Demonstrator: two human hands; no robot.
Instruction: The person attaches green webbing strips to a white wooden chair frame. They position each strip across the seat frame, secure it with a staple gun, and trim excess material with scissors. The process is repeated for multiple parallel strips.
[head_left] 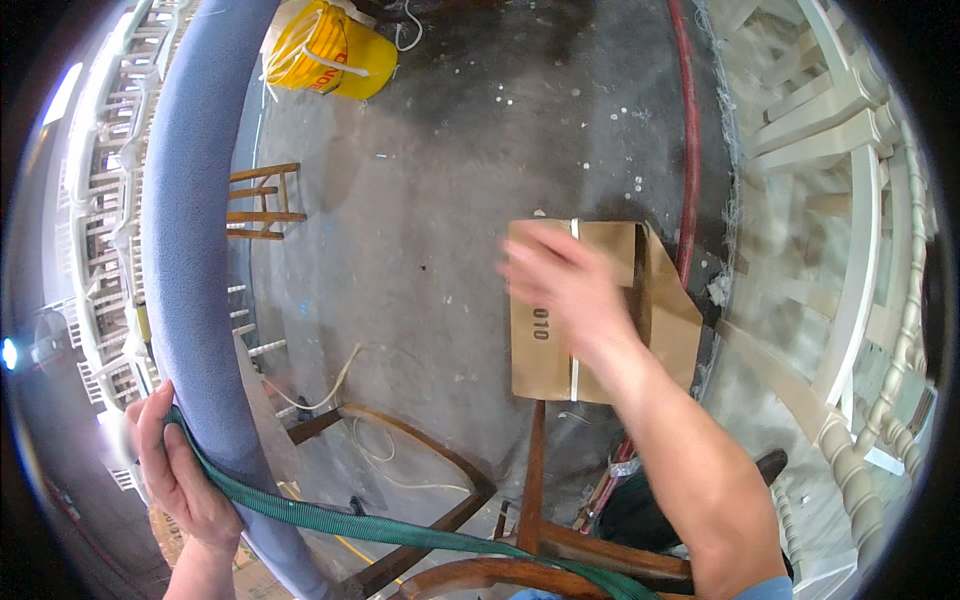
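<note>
A person's left hand (178, 470) closes its fingers around a green webbing strap (400, 530), pinching it against a blue padded rail (190, 250). From the rail, the strap runs rightward over a dark wooden chair frame (530, 540) at the near edge. The right hand (565, 280), motion-blurred with fingers loosely spread, hovers right of the rail above a flat cardboard box (600, 320) on the concrete floor (450, 180). Beyond the rail's far end sits a yellow bucket (335, 50); white spindled furniture (850, 200) stands far right.
</note>
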